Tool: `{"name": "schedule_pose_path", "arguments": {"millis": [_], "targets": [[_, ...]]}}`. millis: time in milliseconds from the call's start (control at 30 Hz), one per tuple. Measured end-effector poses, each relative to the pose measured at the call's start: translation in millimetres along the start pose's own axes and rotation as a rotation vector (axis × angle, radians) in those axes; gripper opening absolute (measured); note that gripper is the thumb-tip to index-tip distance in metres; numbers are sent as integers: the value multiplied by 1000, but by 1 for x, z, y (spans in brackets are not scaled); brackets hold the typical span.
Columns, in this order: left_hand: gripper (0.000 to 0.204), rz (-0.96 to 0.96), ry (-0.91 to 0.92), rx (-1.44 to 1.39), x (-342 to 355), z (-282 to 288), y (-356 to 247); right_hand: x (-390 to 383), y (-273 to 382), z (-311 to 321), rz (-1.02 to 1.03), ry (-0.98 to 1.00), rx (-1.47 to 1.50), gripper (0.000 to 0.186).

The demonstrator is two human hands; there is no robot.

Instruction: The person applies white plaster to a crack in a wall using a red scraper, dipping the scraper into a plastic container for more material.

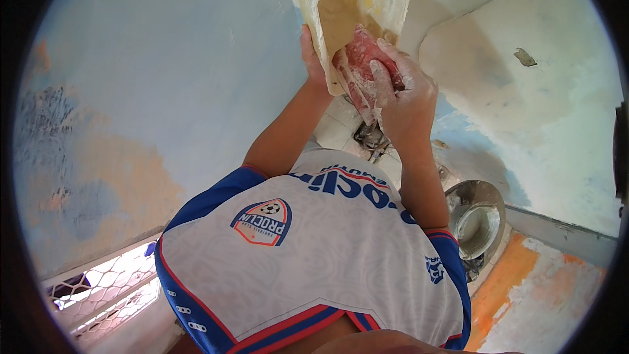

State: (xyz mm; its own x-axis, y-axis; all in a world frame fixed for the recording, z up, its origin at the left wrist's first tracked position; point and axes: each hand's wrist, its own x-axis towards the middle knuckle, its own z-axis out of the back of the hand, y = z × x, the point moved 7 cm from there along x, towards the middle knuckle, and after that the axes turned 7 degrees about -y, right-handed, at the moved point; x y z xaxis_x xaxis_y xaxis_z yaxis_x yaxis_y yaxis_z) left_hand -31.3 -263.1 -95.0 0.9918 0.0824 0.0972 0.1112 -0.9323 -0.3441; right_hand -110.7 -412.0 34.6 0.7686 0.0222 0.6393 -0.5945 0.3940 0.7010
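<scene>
My left hand (314,60) grips the outer side of a whitish plastic container (314,26), tilted so that its wide opening faces me. The container's inside walls are stained yellowish-brown, and its rim is crusted with white. My right hand (407,95), dusted white, is closed around a crumpled red cloth or bag (364,52) smeared with white paste or powder. The upper part of this red thing reaches into the container's mouth, and a loose end hangs down below my fingers. Most of my left fingers are hidden behind the container.
A round metal basin (496,191) holding a smaller pale bowl stands low at the right. Dark crumpled material (371,139) lies below my hands. A patchy blue wall (177,59) rises at the left, above a barred opening (108,288). Peeling orange paint (501,288) shows at lower right.
</scene>
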Motion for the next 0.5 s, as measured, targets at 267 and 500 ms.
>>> {"name": "schedule_pose_path", "arguments": {"millis": [267,500], "targets": [[67,-173,-252,39,-23,7,0,-29,-16,5,-192,34,113,28],[68,-114,-10,284,-24,32,11,-52,-47,5,-550,-133,646,32]]}}
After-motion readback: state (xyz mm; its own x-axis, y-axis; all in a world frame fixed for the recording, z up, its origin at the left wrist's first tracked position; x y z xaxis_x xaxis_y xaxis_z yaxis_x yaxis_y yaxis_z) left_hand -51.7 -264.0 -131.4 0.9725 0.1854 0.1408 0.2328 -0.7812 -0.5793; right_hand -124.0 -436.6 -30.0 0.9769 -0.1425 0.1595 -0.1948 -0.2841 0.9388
